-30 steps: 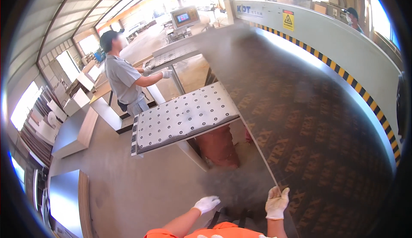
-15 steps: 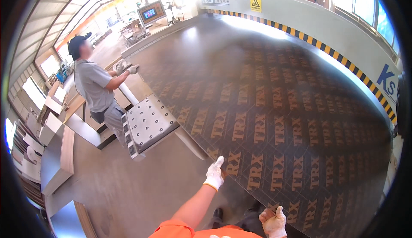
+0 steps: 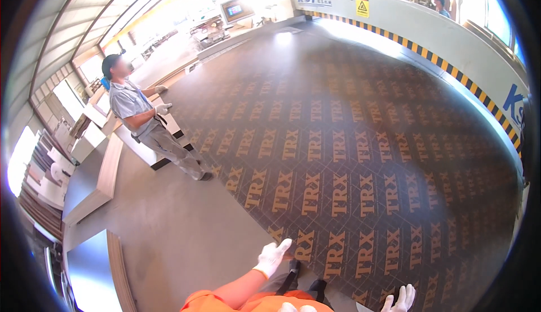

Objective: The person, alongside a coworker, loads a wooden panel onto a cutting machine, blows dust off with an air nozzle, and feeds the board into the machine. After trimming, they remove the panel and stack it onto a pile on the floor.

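Closest in, the left hand (image 3: 273, 257) in a white glove lies with its fingers spread flat on the near corner of the big dark board (image 3: 360, 143), pressing rather than clasping, while the right hand (image 3: 400, 299), also gloved, rests open against the board's near edge at the bottom of the view; neither hand is closed around anything. The board, brown with rows of printed marks, lies flat and fills most of the view, reaching from the hands to the long machine guard (image 3: 451, 47) with its yellow and black stripe. With only open palms on a smooth surface, a hand could slip off the corner, and fingers at the edge could be pinched if the board shifts. Further off on the left, a co-worker (image 3: 143, 123) in a grey shirt stands right beside the board's left edge; a sideways swing could strike that person's legs or the low benches (image 3: 93, 179) behind.
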